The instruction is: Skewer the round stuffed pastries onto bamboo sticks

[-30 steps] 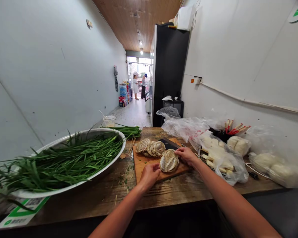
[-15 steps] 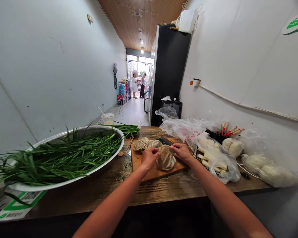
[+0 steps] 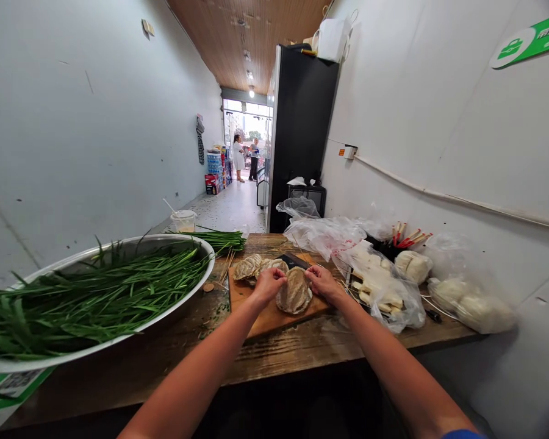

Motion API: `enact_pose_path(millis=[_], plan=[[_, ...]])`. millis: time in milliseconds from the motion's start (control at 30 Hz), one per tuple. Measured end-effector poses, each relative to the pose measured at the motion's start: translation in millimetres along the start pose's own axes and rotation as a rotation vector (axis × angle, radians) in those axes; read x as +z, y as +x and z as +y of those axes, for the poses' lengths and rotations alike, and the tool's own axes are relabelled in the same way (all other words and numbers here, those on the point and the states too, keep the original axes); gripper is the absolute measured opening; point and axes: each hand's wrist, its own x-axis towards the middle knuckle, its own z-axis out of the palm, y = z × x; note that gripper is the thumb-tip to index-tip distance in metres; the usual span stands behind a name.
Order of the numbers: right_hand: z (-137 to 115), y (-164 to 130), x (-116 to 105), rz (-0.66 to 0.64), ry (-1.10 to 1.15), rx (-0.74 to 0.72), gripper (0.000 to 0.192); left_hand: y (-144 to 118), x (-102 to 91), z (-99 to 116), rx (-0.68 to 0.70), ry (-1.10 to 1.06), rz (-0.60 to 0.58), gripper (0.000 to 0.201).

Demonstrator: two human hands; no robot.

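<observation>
Spanning the near half of the board (image 3: 268, 320), our two hands meet the disc (image 3: 294, 294) from opposite sides, and that pairing is the relation that counts. From our left hand (image 3: 269, 285) the disc lies towards the board's right edge; from our right hand (image 3: 322, 283), towards its left. Neither hand is clearly nearer, since both have fingertips at the disc's rim, on the part facing the board's far edge. Each is nearly closed, and we judge that each has a light pinch on that rim, though the left hand's contact is hard to make out. The disc is almost round; its brown face seems slightly longer from the board's near edge to its far edge, and we take it to be tilted up there. Whether another disc lies beneath, we cannot tell. The pile (image 3: 247, 266) sits at the board's far left, the blade (image 3: 293, 261) along its far edge.
</observation>
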Motion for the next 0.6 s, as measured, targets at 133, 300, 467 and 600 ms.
enact_pose_path(millis=[133,300,467,600], plan=[[-11,-7,-4,0.005,0.082,0.033,0.025,-5,-10.6,13,-0.059,-0.11,-0.018,0.01],[-16,-50,6,0.026,0.119,0.007,0.027,-44,-52.0,2,-0.176,-0.407,0.128,0.033],[-7,-139,48,-0.215,-0.161,-0.06,0.044,-94,-74.2,-28,-0.316,-0.492,0.32,0.04],[-2,-195,69,-0.122,-0.566,-0.196,0.04,-106,-85.8,-37,-0.363,-0.379,0.232,0.031]])
